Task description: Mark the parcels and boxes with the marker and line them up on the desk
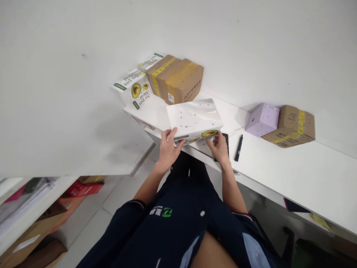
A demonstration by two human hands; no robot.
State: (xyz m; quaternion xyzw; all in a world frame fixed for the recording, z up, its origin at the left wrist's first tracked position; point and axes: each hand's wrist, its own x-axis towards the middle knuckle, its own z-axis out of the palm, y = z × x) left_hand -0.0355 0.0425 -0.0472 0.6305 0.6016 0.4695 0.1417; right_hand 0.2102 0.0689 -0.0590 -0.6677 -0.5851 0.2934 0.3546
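A white carton printed with avocados [195,120] lies at the near edge of the white table [292,171]. My left hand [168,146] grips its near left corner, fingers curled over the edge. Closed on the near right corner is my right hand [220,147], which partly covers a dark phone-like object [225,140] on the table. Both forearms reach up from my dark blue clothing.
A black pen [239,147] lies just right of my right hand. Behind the carton stand two "Super Meal" avocado cartons [134,89] and a taped brown box [177,79]. At the right are a lilac box [262,119] and another taped brown box [291,126]. Shelves with cardboard sit lower left.
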